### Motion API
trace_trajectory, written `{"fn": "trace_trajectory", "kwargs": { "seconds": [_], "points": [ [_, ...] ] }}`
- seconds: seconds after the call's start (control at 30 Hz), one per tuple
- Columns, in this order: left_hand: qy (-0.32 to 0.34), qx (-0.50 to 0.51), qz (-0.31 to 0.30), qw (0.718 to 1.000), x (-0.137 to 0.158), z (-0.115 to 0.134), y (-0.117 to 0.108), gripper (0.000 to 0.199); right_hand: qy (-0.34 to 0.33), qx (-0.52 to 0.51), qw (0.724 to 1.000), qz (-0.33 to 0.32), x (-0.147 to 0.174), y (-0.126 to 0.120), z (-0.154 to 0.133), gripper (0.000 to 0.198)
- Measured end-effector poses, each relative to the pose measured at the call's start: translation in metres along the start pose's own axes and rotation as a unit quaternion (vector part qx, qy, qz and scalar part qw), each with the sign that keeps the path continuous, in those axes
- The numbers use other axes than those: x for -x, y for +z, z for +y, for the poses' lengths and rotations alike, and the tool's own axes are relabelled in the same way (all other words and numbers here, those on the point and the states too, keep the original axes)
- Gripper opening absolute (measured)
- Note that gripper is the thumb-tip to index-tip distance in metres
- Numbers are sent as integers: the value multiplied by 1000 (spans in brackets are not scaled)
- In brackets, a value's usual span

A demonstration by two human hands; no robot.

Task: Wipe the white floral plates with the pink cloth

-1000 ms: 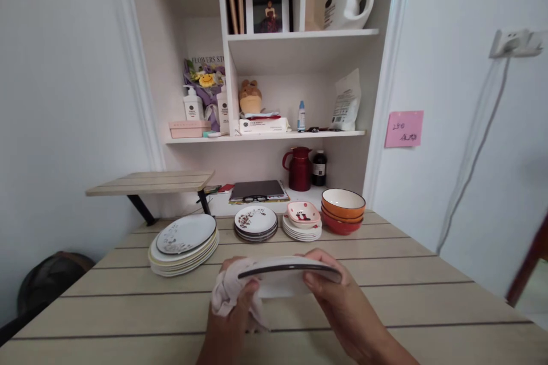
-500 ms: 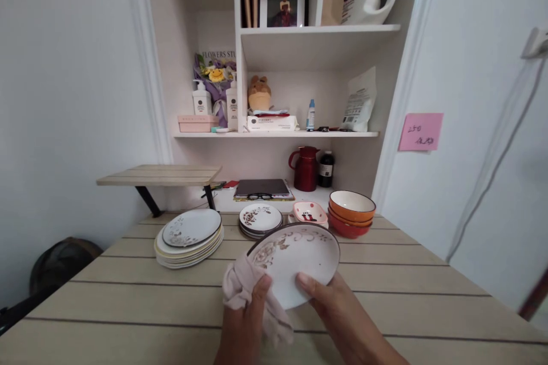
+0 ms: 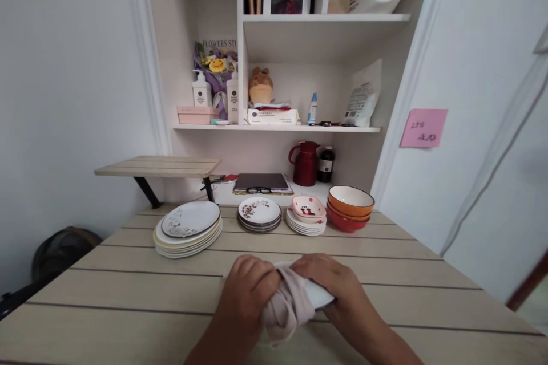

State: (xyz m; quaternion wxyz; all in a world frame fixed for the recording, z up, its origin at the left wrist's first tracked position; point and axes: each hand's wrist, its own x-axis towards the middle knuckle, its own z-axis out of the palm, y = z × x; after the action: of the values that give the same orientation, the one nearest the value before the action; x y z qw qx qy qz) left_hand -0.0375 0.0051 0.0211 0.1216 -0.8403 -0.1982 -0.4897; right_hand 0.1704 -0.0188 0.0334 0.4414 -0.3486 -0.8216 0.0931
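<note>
- Apparently this is a wiping step: the plate (image 3: 321, 295) is held tilted between both hands above the tabletop (image 3: 141, 291), toward its near edge, partly covered by the cloth (image 3: 289, 305).
- The left hand (image 3: 250, 288) has its grip curled on the cloth; the right hand (image 3: 333, 276) clasps the plate's rim, thumb hidden.
- The person should hold that rim firmly, press the cloth flat, and turn the plate clear of the small plates (image 3: 260, 211) near the far edge.

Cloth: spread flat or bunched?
Bunched. The cloth shows crumpled, overlapping folds gathered against the left hand, covering only part of the plate.
</note>
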Motion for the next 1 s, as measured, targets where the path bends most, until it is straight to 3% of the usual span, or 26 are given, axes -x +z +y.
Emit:
{"fn": "trace_trajectory", "kwargs": {
  "seconds": [0.17,0.33,0.57,0.67,0.8,0.9,1.0],
  "points": [
    [-89,126,76,985,-2,1,0,23,124,-141,982,31,3,7,-8,12],
    [-123,156,107,974,-7,3,-4,26,231,-245,940,54,3,15,-9,7],
    [-196,208,102,953,-1,5,-2,15,294,-309,901,79,4,22,-6,14],
    [-279,269,113,915,2,6,-2,14,309,-327,887,104,7,24,-1,12],
    [-458,328,123,817,-1,13,-2,19,321,-414,824,215,8,21,-1,22],
    [-507,359,125,773,-5,25,4,23,326,-466,774,279,5,18,-7,28],
    [-537,382,146,737,-6,35,16,29,342,-508,738,284,1,19,-14,37]
  ]
}}
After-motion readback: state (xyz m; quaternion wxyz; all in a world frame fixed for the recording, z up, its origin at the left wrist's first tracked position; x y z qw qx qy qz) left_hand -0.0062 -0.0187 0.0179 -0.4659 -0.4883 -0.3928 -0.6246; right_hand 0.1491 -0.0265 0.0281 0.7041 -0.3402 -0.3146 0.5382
